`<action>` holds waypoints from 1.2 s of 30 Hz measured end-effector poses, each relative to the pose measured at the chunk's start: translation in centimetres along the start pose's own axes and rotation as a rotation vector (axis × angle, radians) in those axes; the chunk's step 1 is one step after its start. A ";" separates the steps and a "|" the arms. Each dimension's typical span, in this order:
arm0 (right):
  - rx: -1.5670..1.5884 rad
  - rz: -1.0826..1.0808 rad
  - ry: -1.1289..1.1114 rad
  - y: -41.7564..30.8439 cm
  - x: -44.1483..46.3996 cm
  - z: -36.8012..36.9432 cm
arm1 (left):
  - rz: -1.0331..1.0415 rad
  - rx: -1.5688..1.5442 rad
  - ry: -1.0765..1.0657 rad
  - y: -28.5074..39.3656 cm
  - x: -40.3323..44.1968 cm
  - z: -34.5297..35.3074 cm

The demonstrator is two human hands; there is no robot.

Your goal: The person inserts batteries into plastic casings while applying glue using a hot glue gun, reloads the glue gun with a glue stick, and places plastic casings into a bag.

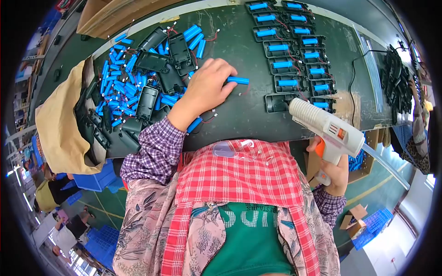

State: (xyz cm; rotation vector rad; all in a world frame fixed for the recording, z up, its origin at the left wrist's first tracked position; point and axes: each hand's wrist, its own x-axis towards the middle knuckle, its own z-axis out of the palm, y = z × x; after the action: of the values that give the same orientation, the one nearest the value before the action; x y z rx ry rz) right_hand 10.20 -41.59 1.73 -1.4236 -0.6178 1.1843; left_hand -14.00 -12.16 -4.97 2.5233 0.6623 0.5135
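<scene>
Between the thumb and fingers of my left hand [209, 85] is a blue cylindrical cell [238, 80] with thin red wires, held just above the dark green table. My right hand [334, 168] grips a white glue gun [327, 129] by its handle, a finger on the orange trigger. The gun's tip points up and left, beside an empty black housing [278, 103]. Two columns of black housings [279, 65] with blue cells in them run up the table. A loose heap of blue cells [120, 87] and black housings [147, 102] lies left of my left hand.
A brown paper bag [60, 119] hangs at the table's left edge. A cardboard box [110, 18] stands at the back left. Black parts [398, 83], a cable [352, 87] and clear glue sticks [372, 73] lie on the right. Other people are in the lower-left background.
</scene>
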 end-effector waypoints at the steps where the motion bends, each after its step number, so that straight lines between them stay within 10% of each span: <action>1: -0.026 0.020 -0.026 0.1 -0.1 -0.2 | -0.017 -0.010 -0.031 0.0 0.0 0.4; 10: -0.021 0.009 0.049 -1.4 -0.3 -0.7 | -0.070 -0.367 -0.076 7.4 0.2 1.8; 36: -0.206 0.242 -0.048 -3.5 0.6 -1.8 | -0.121 -0.123 -0.064 8.8 1.7 7.2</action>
State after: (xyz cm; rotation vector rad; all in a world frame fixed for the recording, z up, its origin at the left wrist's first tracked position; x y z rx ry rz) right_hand 12.90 -40.94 4.57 -1.6842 -0.6276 1.3785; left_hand -6.14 -20.50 -5.81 2.3578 0.7306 0.4163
